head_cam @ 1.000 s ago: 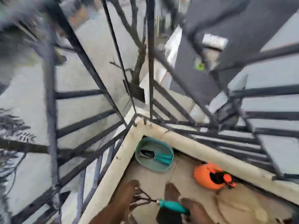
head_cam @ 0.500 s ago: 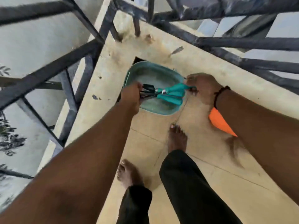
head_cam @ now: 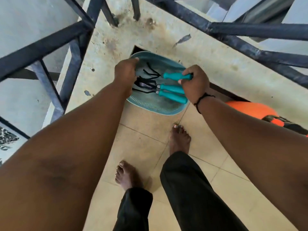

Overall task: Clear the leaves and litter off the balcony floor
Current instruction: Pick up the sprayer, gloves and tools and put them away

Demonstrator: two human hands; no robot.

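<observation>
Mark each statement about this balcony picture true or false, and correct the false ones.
1. The right hand grips a teal tool handle. True.
2. The teal basin stands on the ledge. False: it sits on the tiled floor, in the corner.
3. The left hand reaches into the basin. True.
4. The orange object lies inside the basin. False: it lies on the floor, apart from it.
5. The person wears shoes. False: both feet are bare.

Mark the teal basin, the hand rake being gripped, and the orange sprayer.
teal basin [head_cam: 155, 108]: head view, near ribbed rim.
hand rake [head_cam: 173, 75]: head view, teal handle, gripped by right hand [head_cam: 195, 85].
orange sprayer [head_cam: 253, 110]: head view, orange body.
</observation>
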